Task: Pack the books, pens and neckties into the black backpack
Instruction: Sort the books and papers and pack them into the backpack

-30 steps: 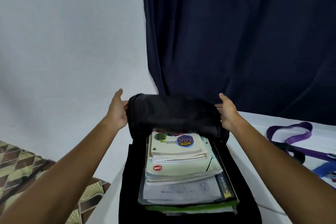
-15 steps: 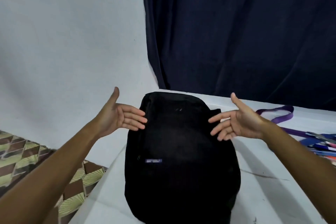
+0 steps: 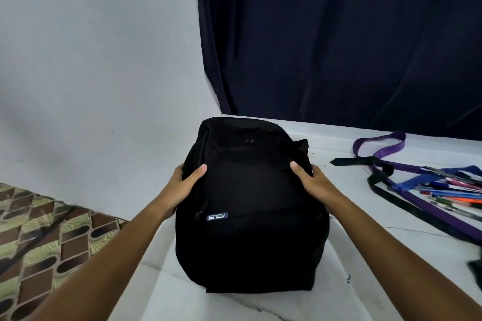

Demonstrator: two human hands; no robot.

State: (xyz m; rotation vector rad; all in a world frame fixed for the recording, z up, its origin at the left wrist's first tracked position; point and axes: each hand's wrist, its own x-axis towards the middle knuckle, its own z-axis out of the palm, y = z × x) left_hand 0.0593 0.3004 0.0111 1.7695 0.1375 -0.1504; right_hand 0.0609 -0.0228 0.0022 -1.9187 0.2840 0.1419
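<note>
Gripping black backpack point(image 3: 250, 206) at both sides: left hand point(image 3: 182, 185) and right hand point(image 3: 313, 185) each clasp it, thumbs on front panel, fingers wrapped round edges, likely to steady or shift it. Backpack lies front-up at tabletop's point(image 3: 339, 281) left edge, flap down, so no books visible. Neckties point(image 3: 380, 148) and pens point(image 3: 448, 190) lie loose toward right edge, well apart from bag, not yet packed
</note>
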